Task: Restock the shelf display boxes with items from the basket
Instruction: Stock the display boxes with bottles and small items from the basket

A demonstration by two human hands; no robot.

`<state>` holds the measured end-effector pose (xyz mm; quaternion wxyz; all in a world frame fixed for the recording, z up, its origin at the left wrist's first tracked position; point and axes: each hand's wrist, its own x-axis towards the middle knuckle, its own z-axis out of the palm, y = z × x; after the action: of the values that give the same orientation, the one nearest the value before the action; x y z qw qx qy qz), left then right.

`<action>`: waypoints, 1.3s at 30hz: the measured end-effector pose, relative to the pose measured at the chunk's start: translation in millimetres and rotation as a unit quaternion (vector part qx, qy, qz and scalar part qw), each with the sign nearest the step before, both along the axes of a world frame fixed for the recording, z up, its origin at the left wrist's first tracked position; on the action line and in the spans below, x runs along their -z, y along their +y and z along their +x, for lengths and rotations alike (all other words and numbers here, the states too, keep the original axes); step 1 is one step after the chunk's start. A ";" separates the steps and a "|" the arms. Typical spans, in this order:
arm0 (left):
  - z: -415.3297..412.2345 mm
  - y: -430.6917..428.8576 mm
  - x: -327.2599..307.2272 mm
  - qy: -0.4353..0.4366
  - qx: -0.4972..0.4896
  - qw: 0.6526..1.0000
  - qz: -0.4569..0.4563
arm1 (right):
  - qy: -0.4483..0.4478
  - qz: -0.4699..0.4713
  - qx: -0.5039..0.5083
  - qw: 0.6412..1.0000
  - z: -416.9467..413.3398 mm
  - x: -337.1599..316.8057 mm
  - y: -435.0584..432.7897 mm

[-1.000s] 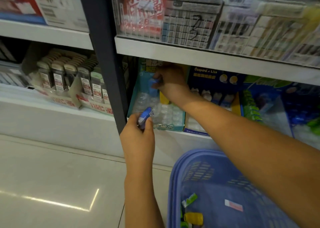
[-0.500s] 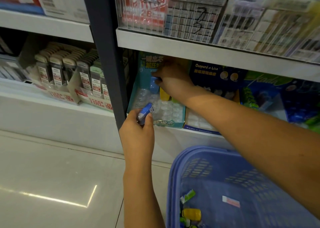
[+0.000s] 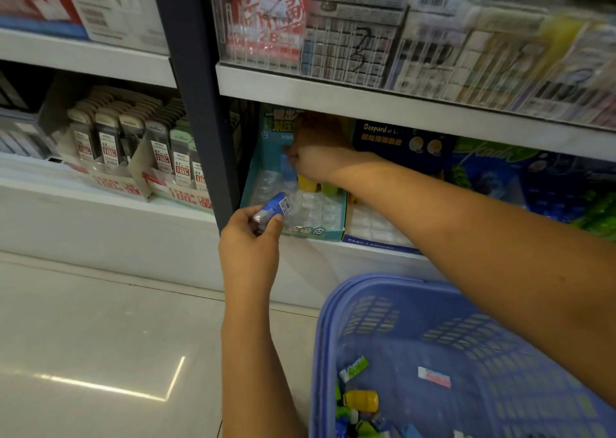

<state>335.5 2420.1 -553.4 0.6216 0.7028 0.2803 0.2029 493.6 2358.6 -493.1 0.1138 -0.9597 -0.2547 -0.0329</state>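
1. Nearest, the basket (image 3: 373,317) holds loose stock, a yellow item (image 3: 360,401) among it. I judge that restocking is far from finished.
2. The left hand (image 3: 250,237) pinches a blue packet (image 3: 275,207) between thumb and fingers, just in front of the display box (image 3: 313,232). Over the last second it has stayed there, waiting.
3. Farther in, under the upper shelf (image 3: 366,104), the right hand (image 3: 316,152) curls its fingers on a blue piece (image 3: 287,164) in the box's back row. It has barely shifted, so that piece is probably still being seated, and the packet likely goes next.
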 end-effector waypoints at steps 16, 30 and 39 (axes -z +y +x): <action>-18.9 -92.8 -33.9 -0.010 0.177 0.984 -0.007 | -0.044 0.094 -0.133 0.986 -138.6 6.0 -169.8; 16.1 -155.6 10.4 0.092 0.315 0.866 0.377 | 0.073 0.102 0.064 0.990 -15.8 -5.4 -197.5; 17.5 -151.6 18.9 0.062 0.309 0.865 0.391 | 0.112 -0.013 0.045 0.993 2.8 -8.9 -181.8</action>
<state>352.9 2268.5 -572.4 0.3084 0.9498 -0.0157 0.0497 496.4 2176.7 -484.3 0.1276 -0.9692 -0.1975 0.0732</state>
